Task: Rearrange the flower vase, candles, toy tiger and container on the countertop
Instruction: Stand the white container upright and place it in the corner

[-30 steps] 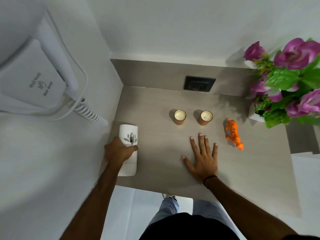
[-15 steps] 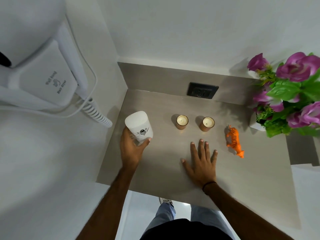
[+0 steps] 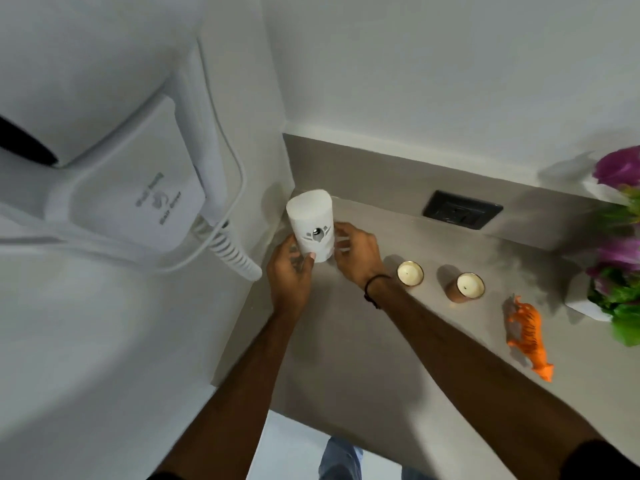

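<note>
A white container (image 3: 311, 226) with a grey leaf emblem stands upright in the far left corner of the grey countertop (image 3: 363, 358). My left hand (image 3: 289, 275) grips its lower left side and my right hand (image 3: 353, 251) wraps its right side. Two small candles in copper-coloured cups, one (image 3: 410, 274) nearer the container and one (image 3: 468, 286) further right, stand in a row. An orange toy tiger (image 3: 528, 332) lies to their right. The flower vase (image 3: 588, 299), white with purple flowers and green leaves, sits at the right edge, partly cut off.
A wall-mounted white hair dryer (image 3: 138, 188) with a coiled cord (image 3: 232, 251) hangs on the left wall close to the container. A black wall socket (image 3: 462, 209) sits in the backsplash. The countertop's front edge runs above my legs.
My left hand stood the lying container upright and carried it back into the far left corner. My right hand left the countertop and joined it on the container. The camera view shifted left.
</note>
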Action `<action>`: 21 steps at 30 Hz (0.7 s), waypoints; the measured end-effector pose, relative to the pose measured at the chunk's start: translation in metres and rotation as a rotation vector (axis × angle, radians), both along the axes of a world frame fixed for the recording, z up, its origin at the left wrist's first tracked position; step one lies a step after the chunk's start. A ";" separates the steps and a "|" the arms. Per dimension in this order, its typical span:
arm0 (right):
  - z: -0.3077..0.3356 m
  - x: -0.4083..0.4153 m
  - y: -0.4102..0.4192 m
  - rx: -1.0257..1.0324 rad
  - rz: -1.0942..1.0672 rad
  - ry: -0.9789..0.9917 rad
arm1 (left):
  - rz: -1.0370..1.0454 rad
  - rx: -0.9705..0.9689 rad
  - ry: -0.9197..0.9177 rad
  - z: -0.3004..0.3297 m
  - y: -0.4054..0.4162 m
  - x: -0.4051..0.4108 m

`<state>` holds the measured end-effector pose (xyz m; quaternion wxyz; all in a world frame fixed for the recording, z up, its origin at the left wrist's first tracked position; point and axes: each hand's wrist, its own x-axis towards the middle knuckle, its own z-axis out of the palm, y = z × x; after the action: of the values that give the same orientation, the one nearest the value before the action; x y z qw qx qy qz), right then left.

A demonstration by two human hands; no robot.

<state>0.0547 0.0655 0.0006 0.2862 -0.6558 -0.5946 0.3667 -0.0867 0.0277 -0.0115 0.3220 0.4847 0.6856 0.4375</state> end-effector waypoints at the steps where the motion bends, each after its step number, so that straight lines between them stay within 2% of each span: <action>1: 0.000 -0.002 0.017 0.000 -0.009 0.019 | 0.003 0.013 0.017 -0.002 0.018 0.001; 6: 0.002 -0.016 0.087 0.021 -0.014 0.015 | 0.102 0.060 0.102 -0.011 0.085 0.007; 12: 0.000 -0.027 0.118 0.027 -0.048 -0.006 | 0.219 0.083 0.177 -0.010 0.110 0.017; 17: 0.008 -0.011 0.099 0.020 -0.060 0.026 | 0.202 0.045 0.162 -0.014 0.099 0.017; 21: 0.019 0.032 0.038 0.122 -0.127 -0.017 | 0.100 -0.022 0.040 -0.023 0.060 0.030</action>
<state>0.0867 0.1035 0.0198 0.3433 -0.6765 -0.5756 0.3054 -0.0563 0.0874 -0.0349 0.2913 0.4547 0.7201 0.4356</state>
